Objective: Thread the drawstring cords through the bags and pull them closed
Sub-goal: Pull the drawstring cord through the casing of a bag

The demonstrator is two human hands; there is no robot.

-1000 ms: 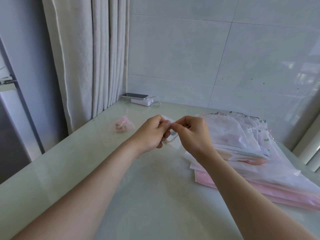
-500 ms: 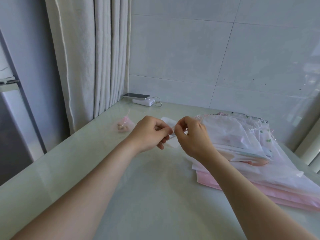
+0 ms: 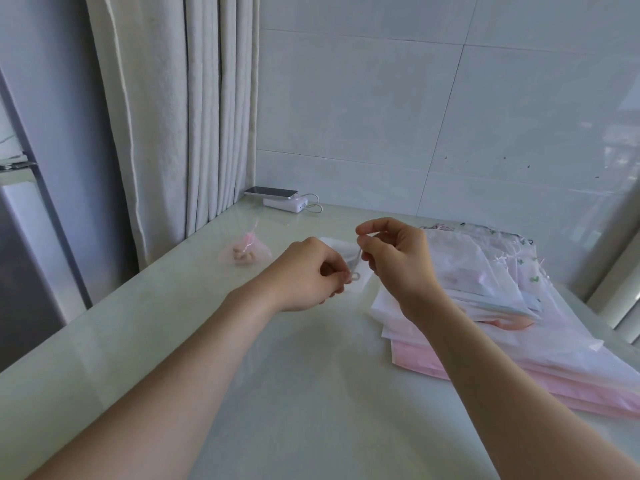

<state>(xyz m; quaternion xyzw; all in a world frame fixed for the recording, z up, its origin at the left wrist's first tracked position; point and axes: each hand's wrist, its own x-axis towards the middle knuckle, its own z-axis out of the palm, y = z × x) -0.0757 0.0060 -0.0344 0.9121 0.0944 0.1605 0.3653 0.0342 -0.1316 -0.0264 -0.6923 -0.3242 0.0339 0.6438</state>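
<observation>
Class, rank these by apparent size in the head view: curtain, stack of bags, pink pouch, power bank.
curtain
stack of bags
pink pouch
power bank, though it lies farther off, so this last pair is unsure

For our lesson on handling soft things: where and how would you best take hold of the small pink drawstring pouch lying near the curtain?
Pinch the pink drawstring pouch at its gathered neck, coming from above. It lies flat on the table with the neck towards the wall. The sheer body is slack around small lumps, so the cinched neck likely gives the firmest hold.
</observation>
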